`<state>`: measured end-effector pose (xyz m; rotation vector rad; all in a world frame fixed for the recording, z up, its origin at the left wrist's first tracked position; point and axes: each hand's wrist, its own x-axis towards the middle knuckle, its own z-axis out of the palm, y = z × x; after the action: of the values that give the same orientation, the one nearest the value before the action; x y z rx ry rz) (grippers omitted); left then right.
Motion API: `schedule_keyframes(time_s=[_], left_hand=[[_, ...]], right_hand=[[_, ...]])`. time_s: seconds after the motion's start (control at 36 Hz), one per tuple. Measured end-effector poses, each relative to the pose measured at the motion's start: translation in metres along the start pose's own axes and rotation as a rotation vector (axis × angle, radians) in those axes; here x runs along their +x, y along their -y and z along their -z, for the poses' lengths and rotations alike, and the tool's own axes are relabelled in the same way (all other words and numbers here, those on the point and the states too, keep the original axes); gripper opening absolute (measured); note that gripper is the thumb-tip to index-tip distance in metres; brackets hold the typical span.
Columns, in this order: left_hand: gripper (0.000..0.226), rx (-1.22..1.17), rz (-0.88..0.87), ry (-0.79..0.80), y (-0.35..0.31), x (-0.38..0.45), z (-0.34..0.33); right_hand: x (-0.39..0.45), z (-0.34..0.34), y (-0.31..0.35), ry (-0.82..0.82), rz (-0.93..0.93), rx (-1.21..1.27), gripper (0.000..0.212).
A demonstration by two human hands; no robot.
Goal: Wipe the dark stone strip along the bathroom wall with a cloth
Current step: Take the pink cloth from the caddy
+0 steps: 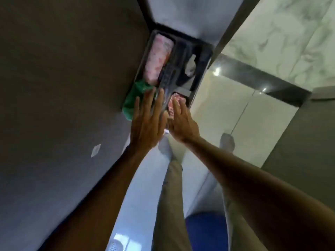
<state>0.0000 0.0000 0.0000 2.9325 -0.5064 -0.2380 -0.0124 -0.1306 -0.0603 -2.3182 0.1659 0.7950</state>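
Observation:
A black caddy (203,57) stands on the floor in the corner, with a pink patterned cloth (159,58) lying in its left compartment and a green cloth (132,100) hanging over its near left edge. Another pink cloth (176,99) sits in its near right compartment. My left hand (146,122) is spread flat with fingers apart, just over the green cloth. My right hand (181,122) reaches to the near pink cloth, fingertips on it; a grip cannot be made out. The dark stone strip (253,78) runs along the tiled wall at right.
A dark grey wall (63,78) fills the left side. A white bottle-like item (191,67) lies in the caddy's right compartment. My legs in grey trousers (170,196) stand on the pale floor. A blue object (204,230) sits at the bottom.

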Motion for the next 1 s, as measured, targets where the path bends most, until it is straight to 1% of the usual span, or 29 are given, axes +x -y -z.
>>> schedule_keyframes(time_s=[0.06,0.08,0.11,0.17,0.22,0.25,0.28,0.33,0.39,0.47,0.5,0.53,0.58,0.69,0.72,0.81,0.86,0.94,1.0], left_hand=[[0.077,-0.008,0.061,0.088,0.015,0.024,-0.028],[0.079,0.016,0.065,0.097,0.021,0.037,-0.041],[0.078,0.024,0.049,0.056,0.028,0.052,-0.053],[0.076,-0.039,-0.008,0.065,0.037,0.075,-0.083],[0.075,-0.069,-0.037,0.063,0.041,0.096,-0.108],[0.077,-0.058,-0.035,0.073,0.042,0.107,-0.119],[0.078,-0.043,-0.024,0.098,0.041,0.116,-0.129],[0.081,-0.019,0.006,0.157,0.036,0.126,-0.148],[0.084,0.046,0.031,0.191,0.032,0.131,-0.161],[0.082,0.119,0.028,0.115,0.029,0.133,-0.169],[0.081,0.128,0.010,0.086,0.028,0.135,-0.168],[0.080,0.135,-0.015,0.060,0.029,0.136,-0.168],[0.079,0.159,-0.068,0.040,0.031,0.137,-0.167],[0.083,0.144,-0.102,0.052,0.032,0.137,-0.165],[0.084,0.137,-0.110,0.052,0.032,0.137,-0.164],[0.085,0.106,-0.128,0.105,0.033,0.135,-0.153],[0.082,0.103,-0.104,0.108,0.026,0.129,-0.139],[0.073,0.114,-0.022,-0.012,-0.004,0.120,-0.096],[0.068,0.063,-0.006,-0.032,-0.028,0.114,-0.070]], right_hand=[[0.029,-0.034,-0.010,0.015,-0.059,0.027,0.076],[0.042,-0.048,-0.014,0.015,-0.095,0.045,0.075],[0.054,-0.060,-0.016,0.007,-0.143,0.070,0.073],[0.077,-0.082,-0.023,-0.044,-0.208,0.125,0.071],[0.096,-0.098,-0.033,-0.048,-0.238,0.088,0.070],[0.105,-0.105,-0.038,-0.019,-0.258,0.029,0.073],[0.112,-0.112,-0.043,0.030,-0.277,-0.049,0.081],[0.119,-0.126,-0.048,0.094,-0.284,-0.206,0.101],[0.121,-0.138,-0.049,0.056,-0.271,-0.320,0.114],[0.129,-0.144,-0.051,-0.050,-0.234,-0.448,0.114],[0.132,-0.143,-0.052,-0.055,-0.225,-0.452,0.114],[0.136,-0.141,-0.054,-0.052,-0.233,-0.391,0.114],[0.140,-0.134,-0.056,-0.057,-0.255,-0.200,0.109],[0.130,-0.111,-0.055,-0.076,-0.273,0.048,0.083],[0.124,-0.103,-0.052,-0.073,-0.252,0.069,0.076],[0.095,-0.071,-0.042,-0.089,-0.157,0.024,0.052],[0.070,-0.042,-0.041,-0.096,-0.108,0.073,0.043],[0.028,0.017,-0.054,-0.086,-0.106,0.183,0.037],[0.006,0.056,-0.075,-0.103,-0.128,0.251,0.037]])
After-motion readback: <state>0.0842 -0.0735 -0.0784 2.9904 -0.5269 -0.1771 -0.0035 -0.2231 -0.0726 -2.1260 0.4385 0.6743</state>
